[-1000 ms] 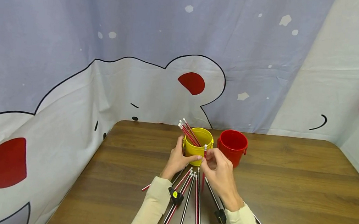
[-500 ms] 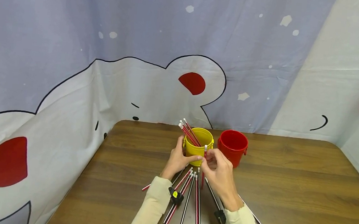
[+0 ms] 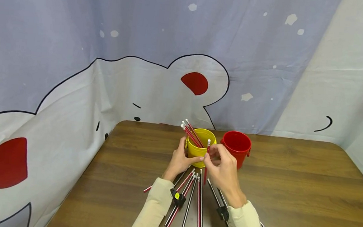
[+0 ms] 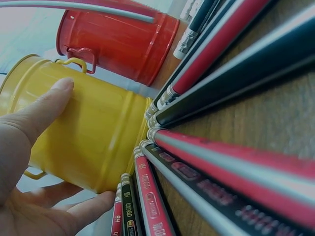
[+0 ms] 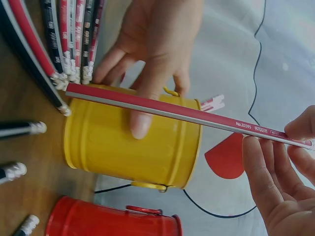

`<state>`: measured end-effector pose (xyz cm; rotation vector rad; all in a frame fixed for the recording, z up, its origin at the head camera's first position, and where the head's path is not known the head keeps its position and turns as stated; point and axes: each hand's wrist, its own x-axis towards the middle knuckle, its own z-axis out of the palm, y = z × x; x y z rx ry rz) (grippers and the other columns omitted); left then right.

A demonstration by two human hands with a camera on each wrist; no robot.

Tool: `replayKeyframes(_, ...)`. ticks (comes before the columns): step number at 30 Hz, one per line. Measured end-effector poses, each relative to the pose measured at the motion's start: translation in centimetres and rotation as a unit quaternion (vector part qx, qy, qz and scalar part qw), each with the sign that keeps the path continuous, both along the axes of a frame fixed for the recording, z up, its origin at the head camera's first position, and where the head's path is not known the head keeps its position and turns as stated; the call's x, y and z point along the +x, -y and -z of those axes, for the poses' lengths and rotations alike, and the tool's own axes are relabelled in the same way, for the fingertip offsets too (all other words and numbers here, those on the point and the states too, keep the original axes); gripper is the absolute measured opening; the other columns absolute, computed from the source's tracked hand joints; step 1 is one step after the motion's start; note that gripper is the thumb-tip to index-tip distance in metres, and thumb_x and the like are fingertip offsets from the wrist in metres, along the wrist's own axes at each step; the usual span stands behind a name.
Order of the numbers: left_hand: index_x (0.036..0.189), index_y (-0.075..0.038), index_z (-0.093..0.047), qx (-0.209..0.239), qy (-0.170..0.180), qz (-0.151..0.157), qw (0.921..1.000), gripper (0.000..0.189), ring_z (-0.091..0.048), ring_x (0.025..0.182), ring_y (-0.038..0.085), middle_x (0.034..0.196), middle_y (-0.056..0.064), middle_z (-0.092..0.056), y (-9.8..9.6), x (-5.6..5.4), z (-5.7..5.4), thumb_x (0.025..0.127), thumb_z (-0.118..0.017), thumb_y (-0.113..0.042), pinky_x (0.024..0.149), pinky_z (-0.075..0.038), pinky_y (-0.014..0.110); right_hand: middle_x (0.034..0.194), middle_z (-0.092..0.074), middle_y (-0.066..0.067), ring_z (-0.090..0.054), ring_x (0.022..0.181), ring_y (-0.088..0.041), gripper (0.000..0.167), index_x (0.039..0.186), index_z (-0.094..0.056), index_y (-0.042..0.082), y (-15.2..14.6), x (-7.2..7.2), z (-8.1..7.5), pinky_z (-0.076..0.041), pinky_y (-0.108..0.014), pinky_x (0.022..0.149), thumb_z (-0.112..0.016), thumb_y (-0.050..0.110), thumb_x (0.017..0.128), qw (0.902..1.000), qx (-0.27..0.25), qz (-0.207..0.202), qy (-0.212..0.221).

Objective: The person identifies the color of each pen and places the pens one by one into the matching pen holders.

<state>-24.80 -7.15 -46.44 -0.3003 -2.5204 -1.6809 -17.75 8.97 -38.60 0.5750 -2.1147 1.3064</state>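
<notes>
My left hand (image 3: 177,161) grips the yellow bucket (image 4: 93,132), thumb across its front and fingers round the far side. Several red pencils (image 3: 193,137) lean inside it, white eraser ends up over the left of the rim. In front of the bucket, my right hand (image 3: 226,173) pinches a red pencil with silver stripes (image 5: 162,109) near its eraser end. That pencil is upright, eraser on top, its lower end over the table; in the right wrist view it crosses in front of the yellow bucket.
A red bucket (image 3: 242,157) with nothing visible inside stands just right of the yellow one. Loose red and black pencils (image 3: 187,209) fan out on the wooden table (image 3: 302,181), erasers toward the yellow bucket, some under the forearms. A printed cloth (image 3: 132,87) hangs behind.
My right hand has risen slightly, lifting the pinched pencil with it. The left hand keeps its grip on the yellow bucket, and the buckets stay in place.
</notes>
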Motion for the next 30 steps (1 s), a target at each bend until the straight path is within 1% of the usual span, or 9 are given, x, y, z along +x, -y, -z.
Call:
replayKeyframes(5,0.139,-0.03,-0.023,-0.002,0.003,-0.002,1.0,0.088,-0.053,0.111,0.022,0.128,0.004,-0.051,0.0,0.0,0.0,0.07,-0.077,-0.039,0.095,-0.044,0.039,0.08,-0.061,-0.004,-0.058,0.066,-0.013,0.014,0.091,-0.059,0.004,0.0,-0.7,-1.2,-0.055,-0.028,0.056,-0.065,0.0,0.078,0.9999,-0.005,0.0,-0.015)
replayKeyframes(11,0.138,-0.029,-0.024,-0.004,-0.002,-0.002,1.0,0.087,-0.054,0.111,0.022,0.127,0.005,-0.052,0.0,-0.1,-0.1,0.071,-0.077,-0.04,0.094,-0.044,0.041,0.083,-0.061,-0.003,-0.059,0.07,-0.012,0.013,0.093,-0.059,0.005,0.0,-1.5,-2.9,-0.054,-0.023,0.057,-0.064,0.005,0.081,0.9997,0.0,0.0,-0.025)
replayKeyframes(15,0.139,-0.029,-0.023,-0.002,0.004,0.0,1.0,0.087,-0.053,0.112,0.023,0.128,0.005,-0.051,0.0,-0.1,-0.1,0.071,-0.077,-0.039,0.096,-0.043,0.041,0.083,-0.061,-0.003,-0.059,0.071,-0.011,0.013,0.094,-0.059,0.005,0.1,-2.1,-4.1,-0.054,-0.024,0.057,-0.064,0.007,0.082,0.9994,-0.001,0.003,-0.035)
replayKeyframes(21,0.139,-0.028,-0.024,0.0,0.011,0.0,0.9999,0.088,-0.052,0.113,0.023,0.128,0.004,-0.051,0.0,0.0,-0.2,0.07,-0.077,-0.04,0.097,-0.042,0.041,0.081,-0.061,-0.005,-0.061,0.071,-0.013,0.012,0.093,-0.06,0.004,0.2,-3.2,-5.8,-0.055,-0.031,0.058,-0.063,0.006,0.082,0.9986,-0.011,0.004,-0.052)
replayKeyframes(26,0.138,-0.029,-0.024,0.0,0.009,0.0,1.0,0.088,-0.051,0.114,0.023,0.127,0.002,-0.051,0.0,-0.1,-0.2,0.069,-0.078,-0.04,0.098,-0.042,0.041,0.08,-0.062,-0.005,-0.061,0.072,-0.014,0.012,0.094,-0.061,0.004,0.3,-4.1,-7.2,-0.055,-0.03,0.058,-0.063,0.007,0.082,0.9975,-0.016,0.007,-0.068)
replayKeyframes(30,0.139,-0.029,-0.024,-0.002,0.007,-0.001,1.0,0.088,-0.05,0.116,0.024,0.129,0.002,-0.05,0.1,-0.1,-0.1,0.07,-0.077,-0.039,0.098,-0.041,0.042,0.082,-0.062,-0.005,-0.06,0.073,-0.014,0.014,0.096,-0.06,0.004,0.5,-4.7,-7.9,-0.055,-0.031,0.059,-0.063,0.009,0.083,0.9974,-0.014,0.012,-0.07)
